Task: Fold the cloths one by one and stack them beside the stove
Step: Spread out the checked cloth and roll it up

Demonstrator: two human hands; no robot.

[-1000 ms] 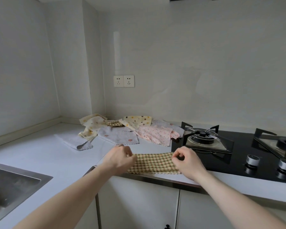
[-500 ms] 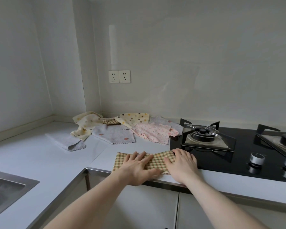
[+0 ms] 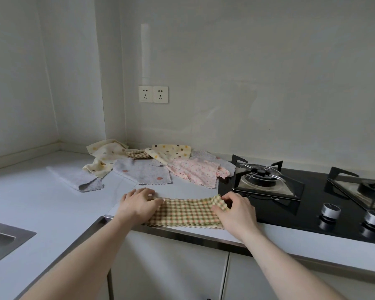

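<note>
The checked cloth [image 3: 185, 212] lies folded into a long strip on the counter [image 3: 41, 198], along the front edge and just left of the stove [image 3: 312, 198]. The left hand [image 3: 136, 204] rests on the strip's left end, palm down, fingers curled over the cloth edge; whether it pinches the fabric cannot be told. The right hand [image 3: 236, 210] grips the strip's right end, thumb and fingers pinching the corner, which is raised off the counter and wrinkled. The right end of the strip sits at the stove's left border. Behind the strip, near the wall, the unfolded cloths lie in a loose pile: a grey cloth [image 3: 143, 174] spread flat, a pink cloth [image 3: 193, 172] touching the stove's left edge, a dotted cloth [image 3: 171, 150] against the wall, and a cream cloth [image 3: 104, 156] crumpled at the left. A separate grey folded cloth [image 3: 76, 177] lies left of the pile. The sink [image 3: 0, 239] is at the far left, well apart from the hands.
</note>
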